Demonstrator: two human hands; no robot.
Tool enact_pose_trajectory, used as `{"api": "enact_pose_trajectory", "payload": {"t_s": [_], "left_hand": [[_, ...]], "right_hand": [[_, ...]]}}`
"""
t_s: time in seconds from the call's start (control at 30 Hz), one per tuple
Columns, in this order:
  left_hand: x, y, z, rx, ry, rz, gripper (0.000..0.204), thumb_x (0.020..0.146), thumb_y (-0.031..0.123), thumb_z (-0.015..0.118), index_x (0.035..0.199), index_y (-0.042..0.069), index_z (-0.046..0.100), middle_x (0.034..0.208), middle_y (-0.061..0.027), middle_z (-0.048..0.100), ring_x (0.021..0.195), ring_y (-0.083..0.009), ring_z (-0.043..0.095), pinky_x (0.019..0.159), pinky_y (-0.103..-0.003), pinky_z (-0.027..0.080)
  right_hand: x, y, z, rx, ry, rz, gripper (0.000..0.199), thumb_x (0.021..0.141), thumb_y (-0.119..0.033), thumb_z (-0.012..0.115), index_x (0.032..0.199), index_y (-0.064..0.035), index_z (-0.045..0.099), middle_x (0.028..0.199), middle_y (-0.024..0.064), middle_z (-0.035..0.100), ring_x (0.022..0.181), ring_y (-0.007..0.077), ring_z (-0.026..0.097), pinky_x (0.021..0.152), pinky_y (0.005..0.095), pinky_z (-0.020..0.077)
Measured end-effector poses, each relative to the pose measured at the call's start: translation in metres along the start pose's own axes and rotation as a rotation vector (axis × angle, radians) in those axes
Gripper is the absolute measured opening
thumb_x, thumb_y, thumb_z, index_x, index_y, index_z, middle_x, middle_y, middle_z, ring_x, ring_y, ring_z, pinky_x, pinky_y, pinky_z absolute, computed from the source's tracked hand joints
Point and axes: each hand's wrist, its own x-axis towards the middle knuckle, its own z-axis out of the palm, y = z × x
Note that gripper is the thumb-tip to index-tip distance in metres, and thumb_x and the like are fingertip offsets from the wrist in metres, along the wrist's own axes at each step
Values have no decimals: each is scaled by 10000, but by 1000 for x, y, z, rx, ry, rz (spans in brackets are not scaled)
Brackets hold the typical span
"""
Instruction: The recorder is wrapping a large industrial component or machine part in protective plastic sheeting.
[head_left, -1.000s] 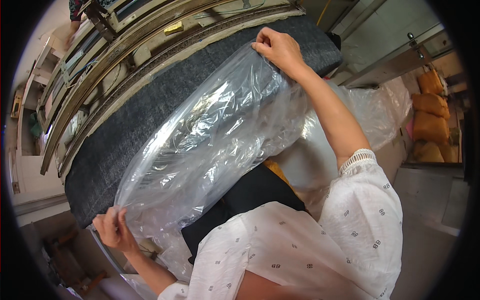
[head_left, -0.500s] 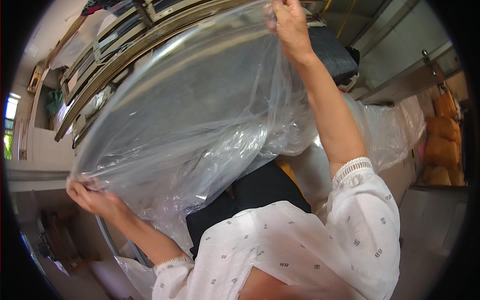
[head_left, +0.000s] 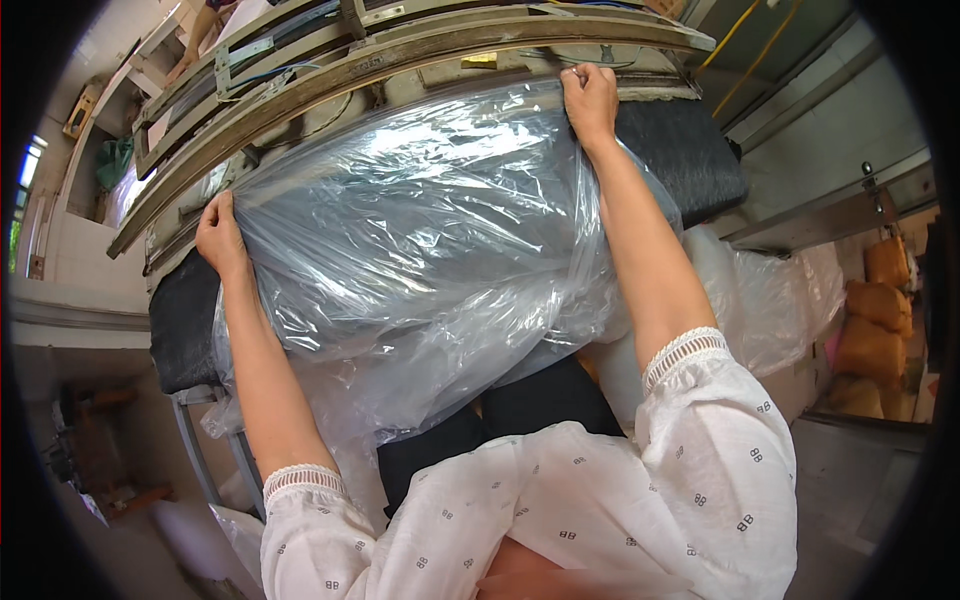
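A wide clear plastic sheet (head_left: 400, 200) is stretched between my two hands over a black padded surface (head_left: 680, 150). My left hand (head_left: 222, 236) pinches its far left corner, close to the long metal bar of a machine. At the far right, my right hand (head_left: 592, 100) grips the other corner, just below that bar. The sheet's far edge runs nearly straight between them. Its near part hangs in crumpled folds toward my lap, with bright reflections across it.
A long machine frame (head_left: 420, 52) of metal bars lies beyond the sheet, with wires on it. More clear plastic (head_left: 780, 285) is heaped at the right. Stacked orange-brown bundles (head_left: 868, 340) stand farther right. Metal legs (head_left: 200, 450) are at the lower left. A person's arm (head_left: 195, 45) shows at the far upper left.
The billowing sheet has come down flat on the black surface. My left hand has moved up and inward to the bar; my right hand has lowered toward me.
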Motion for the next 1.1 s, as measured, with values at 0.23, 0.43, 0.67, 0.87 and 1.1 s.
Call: {"api": "enact_pose_trajectory", "payload": {"t_s": [0.23,0.43,0.67,0.87,1.1], "left_hand": [[9,2,8,497,124,93,296,717,286,653,744,0,581,675,-76,565,635,-194,526,648,-333,432],[15,0,-9,515,52,39,337,801,308,577,789,-27,544,846,-176,547,822,-319,502,787,-380,385],[9,-2,-23,630,73,18,479,895,421,396,1005,-22,540,1069,-217,518,1032,-365,468,883,-406,347],[-7,30,-4,894,-118,-15,522,907,480,325,954,24,575,974,-204,579,930,-400,522,799,-460,394],[-30,50,-87,481,-128,219,258,900,219,494,937,-17,591,825,-94,631,751,-140,576,716,-293,442]], "right_hand": [[-2,-6,-1,-110,108,-38,310,695,-240,644,852,-28,482,951,178,453,900,340,480,797,402,400],[4,-4,-2,-30,163,94,305,718,-237,596,843,-6,440,963,202,416,919,349,415,862,404,334],[8,4,0,30,252,85,315,874,-295,442,840,18,441,936,210,431,915,348,413,857,409,328],[4,-13,-11,-191,136,91,370,872,-371,455,836,-4,492,949,212,461,943,361,426,864,424,324],[-33,-41,-90,103,-379,23,187,780,-254,617,780,-68,633,815,46,597,815,228,547,786,299,403]]}}
